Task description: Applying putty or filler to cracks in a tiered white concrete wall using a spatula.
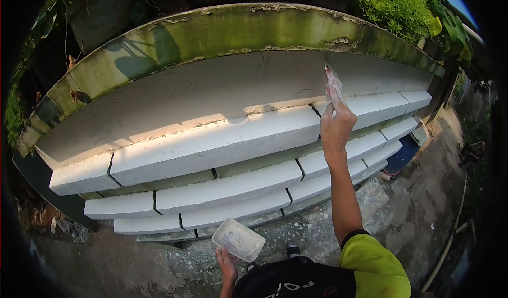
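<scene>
- At the far left, the end of the white top step (222, 145) is seen; it is split by dark joints and is crossed by sunlight and shadow.
- Left of centre, a pale plastic tub (239, 240) is held by the left hand (227, 264), its near left corner pinched by the fingertips; the fingers underneath are hidden. The tub's long side is slanted down to the right, and a whitish film is seen inside.
- At the centre, the bare wall (248, 81) is set back behind the steps, with a mossy band (227, 28) above it. Tub and wall are kept well apart by the jutting steps.
- Right of centre, a white-smeared tool (333, 84) is gripped by the right hand (337, 124), the fingers closed around its lower end. Its long axis is pointed up and away, tipped slightly left toward the wall, to which the right hand is nearer. Whether the wall is touched by the tip cannot be told.
- At the far right, a leafy plant (394, 9) is seen above the band, and a dark blue object (403, 155) is seen low beside the steps.
</scene>
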`<state>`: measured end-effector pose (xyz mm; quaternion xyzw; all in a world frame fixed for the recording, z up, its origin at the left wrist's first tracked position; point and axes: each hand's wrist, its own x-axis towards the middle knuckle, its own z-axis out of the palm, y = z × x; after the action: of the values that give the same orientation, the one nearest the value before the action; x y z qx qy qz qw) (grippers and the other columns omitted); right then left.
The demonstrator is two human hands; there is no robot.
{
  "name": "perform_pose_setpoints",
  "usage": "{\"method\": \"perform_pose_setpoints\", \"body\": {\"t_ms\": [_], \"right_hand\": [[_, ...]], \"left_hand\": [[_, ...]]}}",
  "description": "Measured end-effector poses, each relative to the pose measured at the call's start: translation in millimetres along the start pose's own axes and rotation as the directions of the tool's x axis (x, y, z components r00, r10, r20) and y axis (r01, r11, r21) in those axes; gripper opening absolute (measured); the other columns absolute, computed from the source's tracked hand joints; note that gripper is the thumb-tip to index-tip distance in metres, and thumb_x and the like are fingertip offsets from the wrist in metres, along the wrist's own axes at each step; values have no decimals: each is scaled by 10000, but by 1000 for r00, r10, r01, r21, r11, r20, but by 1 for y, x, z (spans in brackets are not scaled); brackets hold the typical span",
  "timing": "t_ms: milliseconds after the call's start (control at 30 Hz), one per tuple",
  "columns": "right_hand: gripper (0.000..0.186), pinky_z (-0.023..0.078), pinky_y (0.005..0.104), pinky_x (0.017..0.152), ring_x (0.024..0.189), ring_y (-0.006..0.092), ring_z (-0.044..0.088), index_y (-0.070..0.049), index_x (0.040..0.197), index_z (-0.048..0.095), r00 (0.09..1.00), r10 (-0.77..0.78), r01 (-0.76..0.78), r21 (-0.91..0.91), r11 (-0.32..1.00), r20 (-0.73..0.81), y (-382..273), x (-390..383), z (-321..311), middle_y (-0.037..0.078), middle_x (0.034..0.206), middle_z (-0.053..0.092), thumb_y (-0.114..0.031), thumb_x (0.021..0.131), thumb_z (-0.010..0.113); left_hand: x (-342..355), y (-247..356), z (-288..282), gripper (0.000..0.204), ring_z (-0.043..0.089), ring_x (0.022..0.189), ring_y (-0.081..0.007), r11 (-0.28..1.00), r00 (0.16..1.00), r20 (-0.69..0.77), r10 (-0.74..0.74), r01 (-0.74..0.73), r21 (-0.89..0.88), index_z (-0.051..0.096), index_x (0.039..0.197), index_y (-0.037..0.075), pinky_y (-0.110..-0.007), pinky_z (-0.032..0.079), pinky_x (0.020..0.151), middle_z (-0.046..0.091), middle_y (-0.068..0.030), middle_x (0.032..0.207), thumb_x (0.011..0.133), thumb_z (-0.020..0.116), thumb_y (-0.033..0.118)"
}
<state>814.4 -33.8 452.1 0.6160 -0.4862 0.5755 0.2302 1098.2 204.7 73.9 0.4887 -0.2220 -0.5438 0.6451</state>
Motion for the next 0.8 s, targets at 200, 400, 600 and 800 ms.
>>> {"method": "perform_pose_setpoints", "body": {"t_ms": [200, 400, 600, 800], "right_hand": [[351, 526, 420, 697, 794, 385, 636, 94, 1093, 572, 993, 82, -80, 26, 996, -89, -37, 17, 72, 248, 937, 638, 127, 745, 544], [407, 517, 400, 594, 719, 360, 634, 68, 1164, 560, 1000, -25, 25, 185, 982, -5, -133, -12, 101, 216, 833, 618, 97, 758, 570], [550, 542, 364, 840, 1037, 336, 636, 40, 1274, 529, 995, -54, 78, 328, 941, -82, -126, -36, 61, 233, 1198, 600, 153, 736, 531], [537, 543, 359, 694, 878, 347, 675, 79, 1283, 502, 932, 147, -135, 57, 989, -330, -5, 28, 33, 259, 1091, 637, 157, 752, 507]], "left_hand": [[2, 2, 6, 364, 625, 927, -277, 1000, 1000, -2, 6, -6, 0, 353, 1245, 101, -422, 571, 692, 517, -124, 1169, 1001, 423, 362], [0, 1, 12, 382, 617, 961, -289, 1000, 1000, 31, 6, -6, 1, 353, 1257, 110, -433, 561, 719, 519, -114, 1184, 994, 431, 376], [0, -3, 7, 514, 574, 1092, -324, 1000, 999, 47, -18, 19, -9, 291, 1330, 81, -512, 537, 822, 486, -143, 1258, 981, 445, 426], [5, -2, 8, 394, 623, 945, -280, 1000, 1000, -14, -14, 14, -19, 360, 1257, 110, -414, 550, 705, 536, -119, 1168, 995, 425, 397]]}}
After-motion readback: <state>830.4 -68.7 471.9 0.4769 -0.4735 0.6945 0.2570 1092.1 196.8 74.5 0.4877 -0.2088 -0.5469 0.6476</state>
